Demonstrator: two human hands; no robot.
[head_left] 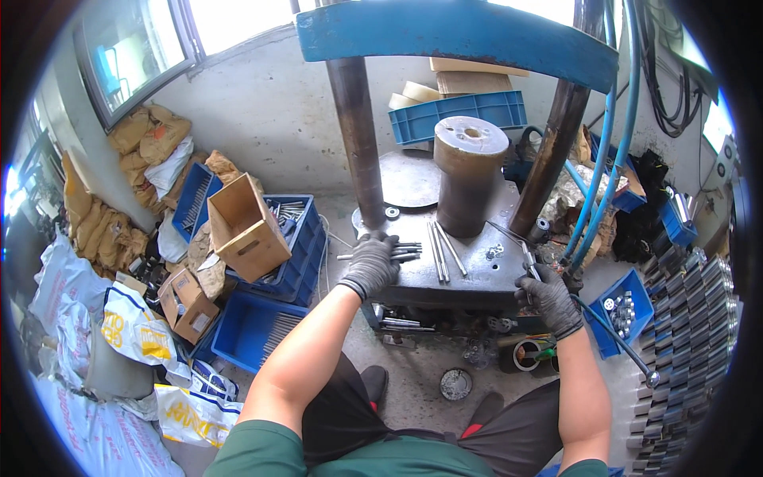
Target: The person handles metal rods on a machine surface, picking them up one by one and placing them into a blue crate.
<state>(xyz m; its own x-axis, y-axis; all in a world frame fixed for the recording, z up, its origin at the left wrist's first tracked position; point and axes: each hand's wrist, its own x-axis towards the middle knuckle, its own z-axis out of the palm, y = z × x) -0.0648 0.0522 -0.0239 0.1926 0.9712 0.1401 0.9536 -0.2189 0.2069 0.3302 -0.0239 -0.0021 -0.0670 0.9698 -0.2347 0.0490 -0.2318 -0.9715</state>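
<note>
My left hand [372, 264], in a dark grey knit glove, is closed over several short metal rods [408, 250] at the left of the steel press table [485, 274]. Their ends stick out to the right of the fingers, and one end shows on the left. My right hand [551, 302], gloved alike, is at the table's right edge with its fingers closed around a slim metal rod [530, 261] that points up and away. Between the hands, a few more rods [439, 253] lie on the table in front of the thick cylindrical ram block [470, 171].
Two steel columns [355, 135] and a blue crossbeam [453, 36] frame the table. A long lever with a ball end [652, 379] juts out at the right. Blue bins [238, 326] and a wooden box [253, 230] stand left; stacked metal parts [687, 342] rise right.
</note>
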